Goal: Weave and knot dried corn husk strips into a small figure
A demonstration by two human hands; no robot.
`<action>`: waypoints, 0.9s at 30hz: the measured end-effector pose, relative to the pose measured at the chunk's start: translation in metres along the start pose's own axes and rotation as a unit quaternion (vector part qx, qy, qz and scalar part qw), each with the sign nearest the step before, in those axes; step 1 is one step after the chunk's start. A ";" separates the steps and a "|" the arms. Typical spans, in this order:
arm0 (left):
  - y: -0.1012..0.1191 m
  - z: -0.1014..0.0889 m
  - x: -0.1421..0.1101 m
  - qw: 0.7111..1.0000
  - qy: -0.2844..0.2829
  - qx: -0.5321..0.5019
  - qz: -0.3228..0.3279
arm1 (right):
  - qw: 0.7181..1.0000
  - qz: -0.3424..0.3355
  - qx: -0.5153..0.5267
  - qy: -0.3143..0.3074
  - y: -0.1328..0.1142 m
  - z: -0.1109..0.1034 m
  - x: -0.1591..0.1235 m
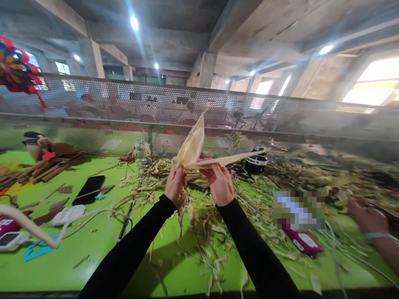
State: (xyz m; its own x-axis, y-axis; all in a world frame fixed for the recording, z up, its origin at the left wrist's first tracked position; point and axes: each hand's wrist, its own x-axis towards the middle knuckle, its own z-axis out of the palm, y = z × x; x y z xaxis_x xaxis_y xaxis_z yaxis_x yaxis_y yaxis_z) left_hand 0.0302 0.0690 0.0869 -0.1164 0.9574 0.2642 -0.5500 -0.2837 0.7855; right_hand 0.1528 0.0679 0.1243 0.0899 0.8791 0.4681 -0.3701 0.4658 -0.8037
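Above the green table (93,261), the person's left hand (175,183) pinches 1 pale husk (193,143) at its base; the right hand (221,186) grips a long strip (245,156) pointing right. Left lies 1 black phone (92,185).

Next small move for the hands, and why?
Probably slide the right hand outward along the long strip, with the left hand as anchor. The left pinches the base of the raised pale husk, where the strip also starts; the right is at the strip's near part, and its far end sticks out free.
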 end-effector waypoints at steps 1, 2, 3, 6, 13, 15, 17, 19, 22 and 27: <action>0.000 0.001 0.000 1.000 0.011 -0.004 -0.010 | 1.000 -0.010 -0.002 -0.001 0.002 0.001 -0.005; -0.001 0.001 0.000 0.999 0.022 -0.007 -0.024 | 1.000 -0.018 -0.006 0.000 0.006 0.002 -0.011; -0.002 0.001 0.001 0.999 0.032 -0.008 -0.040 | 1.000 -0.027 -0.012 0.002 0.009 0.003 -0.016; -0.006 -0.003 0.011 0.995 0.057 0.003 -0.079 | 0.998 -0.045 -0.050 0.006 0.019 0.004 -0.037; -0.008 -0.054 0.043 0.979 0.140 0.103 -0.107 | 0.988 -0.074 -0.131 0.047 -0.015 -0.012 -0.080; -0.011 -0.065 0.048 0.974 0.138 0.149 -0.100 | 0.989 0.002 -0.142 0.050 -0.020 -0.017 -0.073; -0.013 -0.069 0.054 0.969 0.122 0.195 -0.087 | 0.986 0.034 -0.153 0.052 -0.014 -0.022 -0.060; -0.012 -0.067 0.059 0.963 0.098 0.238 -0.074 | 0.977 0.031 -0.206 0.047 -0.001 -0.029 -0.048; -0.006 -0.054 0.061 0.958 0.060 0.278 -0.042 | 0.968 0.023 -0.246 0.052 0.016 -0.039 -0.036; -0.007 -0.016 0.033 0.952 -0.053 0.299 -0.029 | 0.948 0.016 -0.313 0.052 0.025 -0.046 -0.028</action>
State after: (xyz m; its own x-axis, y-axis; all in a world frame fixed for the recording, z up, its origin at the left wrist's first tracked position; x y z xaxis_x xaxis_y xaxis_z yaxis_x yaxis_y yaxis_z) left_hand 0.0172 0.1030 0.0811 0.0006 0.9707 0.2401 0.0202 -0.2401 0.9705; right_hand 0.1835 0.0596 0.0738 0.1903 0.8838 0.4275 0.2434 0.3794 -0.8927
